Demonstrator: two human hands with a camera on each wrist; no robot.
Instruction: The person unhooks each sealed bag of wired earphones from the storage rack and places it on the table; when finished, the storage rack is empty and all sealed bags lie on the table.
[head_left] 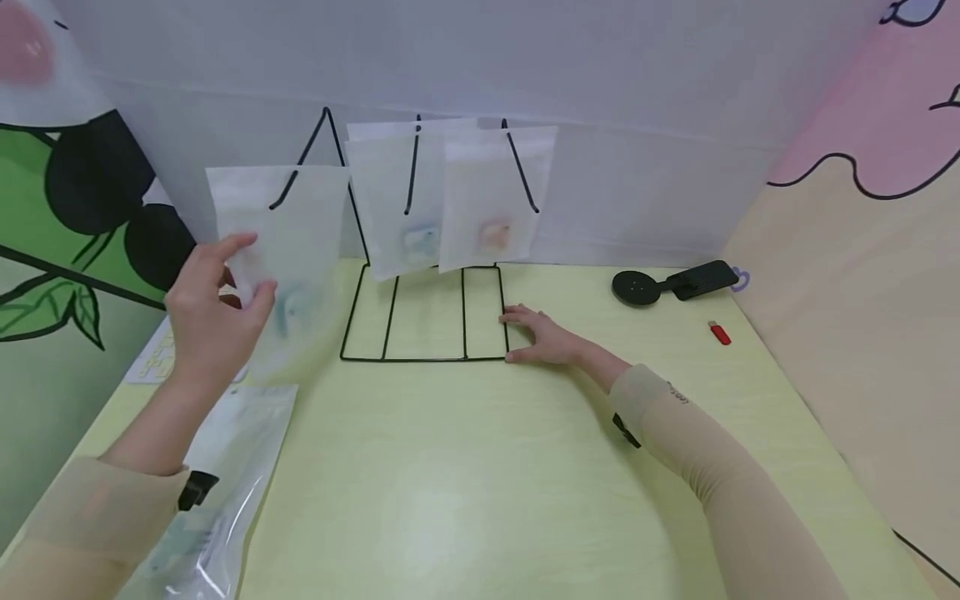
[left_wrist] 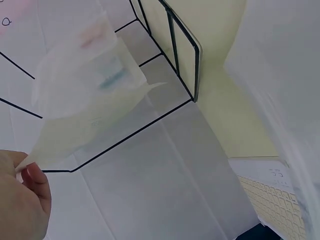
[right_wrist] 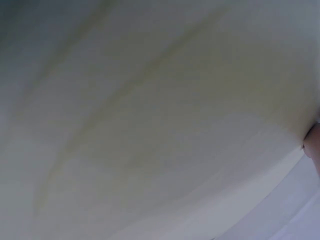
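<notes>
A black wire display rack (head_left: pixel 423 360) stands at the back of the table, its prongs pointing forward. Two translucent white bags hang from it: one on the middle prong (head_left: pixel 412 175) with a bluish print, the other bag (head_left: pixel 495 192) on the right prong with an orange print. At the left prong is a third bag (head_left: pixel 300 250), the prong's tip in front of its upper part. My left hand (head_left: pixel 217 304) pinches this bag's left edge, also seen in the left wrist view. My right hand (head_left: pixel 547 337) rests at the rack base's right side, fingers extended to the wire.
A glossy plastic bag (head_left: pixel 247 467) lies under my left forearm, with a white keyboard (head_left: pixel 157 354) behind it. Toward the back right lie a black object with a round disc (head_left: pixel 636 288) and a red USB stick (head_left: pixel 719 333). A white cloth wall (head_left: pixel 637 150) stands behind.
</notes>
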